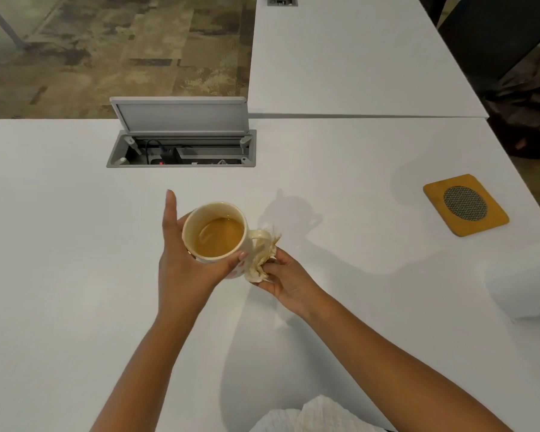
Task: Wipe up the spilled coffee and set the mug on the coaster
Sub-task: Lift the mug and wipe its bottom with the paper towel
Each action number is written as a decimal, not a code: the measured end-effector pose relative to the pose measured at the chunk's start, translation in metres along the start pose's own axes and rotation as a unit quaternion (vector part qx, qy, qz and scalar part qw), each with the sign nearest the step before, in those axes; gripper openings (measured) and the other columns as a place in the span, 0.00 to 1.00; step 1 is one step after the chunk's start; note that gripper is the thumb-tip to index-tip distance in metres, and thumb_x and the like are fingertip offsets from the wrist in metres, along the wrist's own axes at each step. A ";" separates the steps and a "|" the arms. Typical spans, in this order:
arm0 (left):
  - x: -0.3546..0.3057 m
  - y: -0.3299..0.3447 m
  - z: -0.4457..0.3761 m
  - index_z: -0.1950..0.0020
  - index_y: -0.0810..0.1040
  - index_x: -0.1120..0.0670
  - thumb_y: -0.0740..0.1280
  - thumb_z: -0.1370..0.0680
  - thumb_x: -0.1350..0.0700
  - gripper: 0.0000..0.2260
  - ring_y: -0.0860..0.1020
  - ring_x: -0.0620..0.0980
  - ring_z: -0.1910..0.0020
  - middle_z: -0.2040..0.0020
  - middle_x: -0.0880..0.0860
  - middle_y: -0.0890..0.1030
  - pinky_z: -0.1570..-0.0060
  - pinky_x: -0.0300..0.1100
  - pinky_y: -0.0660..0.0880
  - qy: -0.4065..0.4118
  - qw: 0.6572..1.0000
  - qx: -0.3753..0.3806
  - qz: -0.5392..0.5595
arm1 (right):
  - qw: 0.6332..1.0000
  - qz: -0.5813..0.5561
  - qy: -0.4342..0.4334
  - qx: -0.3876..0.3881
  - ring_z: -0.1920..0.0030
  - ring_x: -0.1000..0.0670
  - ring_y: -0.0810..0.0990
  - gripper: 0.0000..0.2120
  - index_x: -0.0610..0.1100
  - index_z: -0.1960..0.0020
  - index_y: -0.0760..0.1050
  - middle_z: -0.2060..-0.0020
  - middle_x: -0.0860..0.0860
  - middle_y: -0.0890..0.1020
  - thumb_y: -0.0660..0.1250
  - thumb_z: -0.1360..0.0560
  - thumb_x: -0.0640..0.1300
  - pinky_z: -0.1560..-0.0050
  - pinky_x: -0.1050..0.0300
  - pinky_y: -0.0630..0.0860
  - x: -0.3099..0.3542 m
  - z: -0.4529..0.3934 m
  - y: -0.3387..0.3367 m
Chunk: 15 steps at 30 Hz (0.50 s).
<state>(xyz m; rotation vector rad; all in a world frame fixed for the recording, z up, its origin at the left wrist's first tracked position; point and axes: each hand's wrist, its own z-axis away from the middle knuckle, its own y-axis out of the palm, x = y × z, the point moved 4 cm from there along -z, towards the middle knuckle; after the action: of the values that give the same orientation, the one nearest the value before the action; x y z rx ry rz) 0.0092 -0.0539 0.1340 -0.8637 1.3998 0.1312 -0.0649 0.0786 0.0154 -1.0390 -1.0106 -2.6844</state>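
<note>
A cream mug (214, 235) half full of milky coffee is lifted above the white table (75, 244). My left hand (181, 272) grips its body from the left and below, thumb near the rim, one finger pointing straight up. My right hand (281, 277) pinches a crumpled, coffee-stained paper towel (261, 265) and presses it against the mug's side just under the handle. The yellow square coaster (465, 205), with a round grey mesh centre, lies flat at the right side of the table, well apart from the mug.
An open cable box (181, 148) with a raised lid and plugs sits in the table behind the mug. A white paper towel roll (524, 282) lies at the right edge. A second white table (356, 57) adjoins at the back right.
</note>
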 end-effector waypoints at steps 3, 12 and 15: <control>-0.011 0.010 0.007 0.31 0.42 0.31 0.73 0.45 0.35 0.52 0.74 0.44 0.45 0.43 0.36 0.70 0.54 0.39 0.72 0.022 0.999 0.024 -0.021 | 0.999 -0.002 -0.013 0.034 0.43 0.47 0.79 0.18 0.44 0.35 0.72 0.40 0.43 0.78 0.56 0.22 0.32 0.44 0.52 0.79 0.001 0.007 0.009; -0.029 0.025 0.012 0.33 0.40 0.30 0.66 0.47 0.28 0.50 0.72 0.42 0.46 0.41 0.35 0.68 0.57 0.37 0.70 0.039 0.997 0.058 -0.046 | 0.996 -0.017 -0.082 0.023 0.38 0.44 0.75 0.14 0.48 0.37 0.73 0.39 0.44 0.78 0.59 0.21 0.44 0.41 0.49 0.76 0.010 0.025 0.005; -0.038 0.027 0.011 0.33 0.40 0.29 0.69 0.47 0.28 0.51 0.73 0.42 0.47 0.45 0.28 0.68 0.58 0.36 0.70 0.050 0.995 0.063 -0.052 | 0.994 -0.030 -0.097 0.041 0.42 0.49 0.78 0.14 0.50 0.39 0.75 0.43 0.48 0.80 0.61 0.23 0.48 0.48 0.55 0.79 0.017 0.028 0.007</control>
<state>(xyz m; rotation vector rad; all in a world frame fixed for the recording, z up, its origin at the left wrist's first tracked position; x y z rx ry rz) -0.0051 -0.0134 0.1551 -0.8460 1.4366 -0.0807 -0.0595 0.0929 0.0455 -1.2924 -1.1927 -2.6011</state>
